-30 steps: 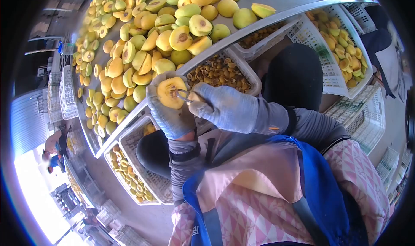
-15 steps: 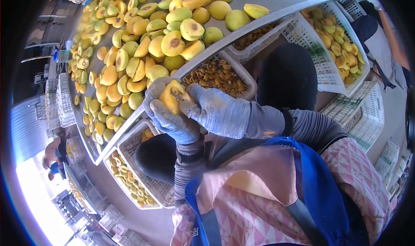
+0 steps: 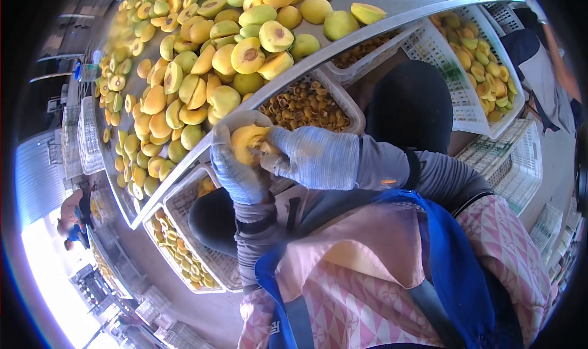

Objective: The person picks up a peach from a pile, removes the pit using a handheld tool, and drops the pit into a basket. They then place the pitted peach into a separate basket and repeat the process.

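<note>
A yellow peach half (image 3: 248, 142) lies cupped in my gloved left hand (image 3: 236, 168), just off the metal table's rim. My gloved right hand (image 3: 309, 156) is closed at the fruit's right side, with a small tool, mostly hidden by the fingers, reaching into its middle. What the tool looks like in full cannot be made out. Many yellow-green peach halves (image 3: 248, 55) lie heaped on the metal table (image 3: 392, 23) beyond my hands. Beneath the rim, close to my right hand, a crate holds brown pits (image 3: 306, 107).
A white crate of peach halves (image 3: 481, 67) stands at the upper right, with empty-looking crates (image 3: 511, 165) below it. Another crate of fruit (image 3: 184, 251) is at lower left. My knees are under the table edge. Other people are at the far right and far left.
The peach has turned in my left hand, and the tool is now deeper in its middle, more covered by my right fingers. The view has shifted slightly.
</note>
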A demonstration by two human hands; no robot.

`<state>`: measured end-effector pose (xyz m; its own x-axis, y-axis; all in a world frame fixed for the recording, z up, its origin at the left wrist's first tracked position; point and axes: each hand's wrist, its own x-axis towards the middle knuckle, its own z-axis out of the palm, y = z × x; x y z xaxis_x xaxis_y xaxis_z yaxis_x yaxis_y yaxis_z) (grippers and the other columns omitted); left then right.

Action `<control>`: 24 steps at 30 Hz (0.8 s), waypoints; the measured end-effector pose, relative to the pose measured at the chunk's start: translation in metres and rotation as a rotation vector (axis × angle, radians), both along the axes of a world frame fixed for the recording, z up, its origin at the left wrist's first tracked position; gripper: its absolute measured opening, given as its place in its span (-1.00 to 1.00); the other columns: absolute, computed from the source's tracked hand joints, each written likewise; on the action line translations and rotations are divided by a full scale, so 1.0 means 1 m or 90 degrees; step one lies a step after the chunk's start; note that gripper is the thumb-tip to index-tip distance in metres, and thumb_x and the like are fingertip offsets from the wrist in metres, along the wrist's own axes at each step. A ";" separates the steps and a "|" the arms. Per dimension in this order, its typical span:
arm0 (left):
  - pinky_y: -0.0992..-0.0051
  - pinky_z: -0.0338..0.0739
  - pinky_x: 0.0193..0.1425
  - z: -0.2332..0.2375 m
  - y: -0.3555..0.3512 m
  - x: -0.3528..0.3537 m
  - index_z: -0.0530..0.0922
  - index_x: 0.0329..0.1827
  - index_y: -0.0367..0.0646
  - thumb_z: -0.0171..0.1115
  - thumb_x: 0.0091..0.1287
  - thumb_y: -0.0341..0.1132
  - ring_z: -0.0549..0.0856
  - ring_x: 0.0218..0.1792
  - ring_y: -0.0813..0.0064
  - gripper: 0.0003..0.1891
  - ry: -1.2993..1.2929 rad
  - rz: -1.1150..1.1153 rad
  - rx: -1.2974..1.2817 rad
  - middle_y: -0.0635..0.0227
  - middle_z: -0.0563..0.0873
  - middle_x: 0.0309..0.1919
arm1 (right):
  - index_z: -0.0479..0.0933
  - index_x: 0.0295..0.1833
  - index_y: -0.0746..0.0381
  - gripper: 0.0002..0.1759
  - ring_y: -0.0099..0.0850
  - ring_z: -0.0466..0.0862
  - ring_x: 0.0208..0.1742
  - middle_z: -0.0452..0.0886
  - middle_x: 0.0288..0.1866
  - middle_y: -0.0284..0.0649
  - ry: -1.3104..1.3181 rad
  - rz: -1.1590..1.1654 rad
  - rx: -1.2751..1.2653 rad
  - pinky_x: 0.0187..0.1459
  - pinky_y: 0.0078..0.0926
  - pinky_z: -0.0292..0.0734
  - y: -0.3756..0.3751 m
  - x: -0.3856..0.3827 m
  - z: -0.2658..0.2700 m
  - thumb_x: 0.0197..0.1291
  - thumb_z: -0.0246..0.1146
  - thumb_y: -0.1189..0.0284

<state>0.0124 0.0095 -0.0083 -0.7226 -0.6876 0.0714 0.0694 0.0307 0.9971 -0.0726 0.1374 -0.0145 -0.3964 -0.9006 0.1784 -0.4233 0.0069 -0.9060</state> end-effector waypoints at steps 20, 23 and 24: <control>0.48 0.52 -0.15 -0.003 -0.007 -0.004 0.59 -0.11 -0.32 0.10 0.48 -0.01 0.59 -0.28 0.47 -0.56 -0.090 -0.017 -0.289 0.29 0.66 -0.24 | 0.56 -0.06 0.22 -0.70 0.01 0.68 -0.21 0.67 -0.28 0.04 -0.198 0.036 0.024 -0.19 -0.16 0.57 -0.012 -0.011 -0.001 0.30 0.18 0.22; 0.52 0.52 -0.16 -0.018 -0.016 0.003 0.61 -0.13 -0.29 0.25 0.42 -0.09 0.58 -0.30 0.52 -0.65 -0.129 0.050 -0.234 0.30 0.67 -0.26 | 0.57 -0.10 0.20 -0.74 -0.02 0.69 -0.24 0.66 -0.33 -0.04 -0.035 -0.023 0.141 -0.22 -0.16 0.58 -0.009 0.000 -0.009 0.27 0.20 0.24; 0.52 0.52 -0.16 -0.018 -0.015 0.000 0.61 -0.13 -0.29 0.25 0.42 -0.09 0.58 -0.30 0.52 -0.65 -0.124 0.047 -0.232 0.30 0.67 -0.26 | 0.56 -0.14 0.22 -0.74 -0.02 0.70 -0.31 0.65 -0.38 -0.07 0.028 -0.070 0.124 -0.28 -0.14 0.59 -0.007 0.003 -0.008 0.23 0.22 0.24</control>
